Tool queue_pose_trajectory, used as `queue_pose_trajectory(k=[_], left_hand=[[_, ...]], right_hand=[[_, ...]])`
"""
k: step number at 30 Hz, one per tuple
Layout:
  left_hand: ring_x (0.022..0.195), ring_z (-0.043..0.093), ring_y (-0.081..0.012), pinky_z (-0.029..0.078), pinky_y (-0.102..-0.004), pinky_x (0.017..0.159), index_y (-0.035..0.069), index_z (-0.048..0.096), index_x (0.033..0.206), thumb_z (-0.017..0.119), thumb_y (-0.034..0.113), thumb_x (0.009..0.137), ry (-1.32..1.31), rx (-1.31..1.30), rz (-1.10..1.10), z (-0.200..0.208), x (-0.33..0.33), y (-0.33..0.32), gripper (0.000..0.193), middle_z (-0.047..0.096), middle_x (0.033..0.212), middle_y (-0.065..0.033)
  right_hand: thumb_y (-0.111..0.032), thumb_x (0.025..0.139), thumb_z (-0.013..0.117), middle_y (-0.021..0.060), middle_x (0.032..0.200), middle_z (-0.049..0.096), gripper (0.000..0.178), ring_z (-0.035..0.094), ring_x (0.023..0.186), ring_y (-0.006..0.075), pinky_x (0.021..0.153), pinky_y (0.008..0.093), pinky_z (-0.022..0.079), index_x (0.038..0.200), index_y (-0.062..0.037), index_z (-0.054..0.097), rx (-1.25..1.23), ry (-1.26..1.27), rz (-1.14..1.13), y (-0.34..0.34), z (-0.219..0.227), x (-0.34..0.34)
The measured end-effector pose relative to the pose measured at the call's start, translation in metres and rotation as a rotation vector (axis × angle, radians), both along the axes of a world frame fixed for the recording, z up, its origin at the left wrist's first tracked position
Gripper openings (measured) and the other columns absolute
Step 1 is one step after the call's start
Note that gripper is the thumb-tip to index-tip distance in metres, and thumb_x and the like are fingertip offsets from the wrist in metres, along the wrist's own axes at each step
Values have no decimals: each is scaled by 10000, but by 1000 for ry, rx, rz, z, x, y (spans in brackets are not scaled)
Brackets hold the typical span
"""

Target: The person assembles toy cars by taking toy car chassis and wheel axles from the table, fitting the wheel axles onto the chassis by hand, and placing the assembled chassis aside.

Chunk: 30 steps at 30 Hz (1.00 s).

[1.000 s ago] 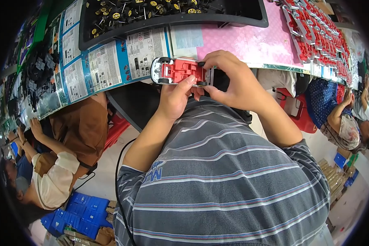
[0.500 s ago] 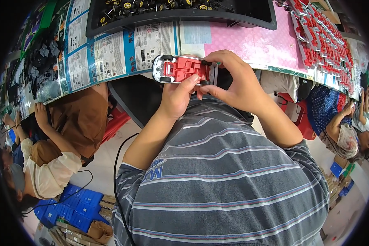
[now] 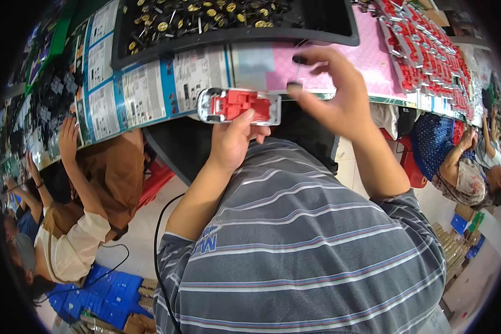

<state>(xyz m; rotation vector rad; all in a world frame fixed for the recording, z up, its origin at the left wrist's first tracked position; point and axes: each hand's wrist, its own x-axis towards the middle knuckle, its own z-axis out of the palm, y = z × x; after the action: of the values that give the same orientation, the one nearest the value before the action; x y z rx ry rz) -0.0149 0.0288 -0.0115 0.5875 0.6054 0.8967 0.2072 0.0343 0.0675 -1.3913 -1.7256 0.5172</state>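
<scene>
My left hand (image 3: 231,139) grips a toy car (image 3: 239,106) with a white body and red underside, held underside up at the table's near edge. Black wheels (image 3: 214,118) sit at the car's left end, while its right end shows no wheels. Up and to the right, apart from the car, my right hand (image 3: 337,92) pinches a wheel axle (image 3: 296,72), a thin metal rod with a black wheel at each end. The thumb is by the lower wheel and the fingertips are by the upper one.
A black tray (image 3: 234,39) of wheel axles stands at the far side. Rows of red and white car parts (image 3: 426,61) lie at the right, dark parts (image 3: 55,89) at the left. Co-workers sit on both sides; one person's hand (image 3: 68,136) rests at the left table edge.
The right-end axle has come off the car and is now in my right hand, which has moved up and right. The car has shifted slightly left and down in my left hand.
</scene>
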Motion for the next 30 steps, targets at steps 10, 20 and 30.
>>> queue_pose_trajectory(k=[10,20,30], left_hand=[[745,642,-210,492,-306,569,-27,468,1329,537,222,969,66,50,-25,-2,1,-6,444,656,1082,-185],[759,644,-197,505,-299,572,-31,474,1326,552,228,973,73,50,-71,-2,2,-8,444,621,1216,-213],[739,645,-186,509,-287,570,-1,515,1250,575,205,980,18,-2,-9,2,0,-1,345,651,962,-129]], right_hand=[[-53,796,733,196,1134,631,340,648,988,365,868,392,538,1116,27,649,23,-460,-87,95,60,41],[23,711,775,151,1161,625,584,613,1101,346,961,398,500,1268,-41,614,-339,-759,485,168,-18,72],[-81,745,825,90,1116,626,502,641,969,198,826,327,526,1196,-8,619,-81,-253,199,85,33,55]])
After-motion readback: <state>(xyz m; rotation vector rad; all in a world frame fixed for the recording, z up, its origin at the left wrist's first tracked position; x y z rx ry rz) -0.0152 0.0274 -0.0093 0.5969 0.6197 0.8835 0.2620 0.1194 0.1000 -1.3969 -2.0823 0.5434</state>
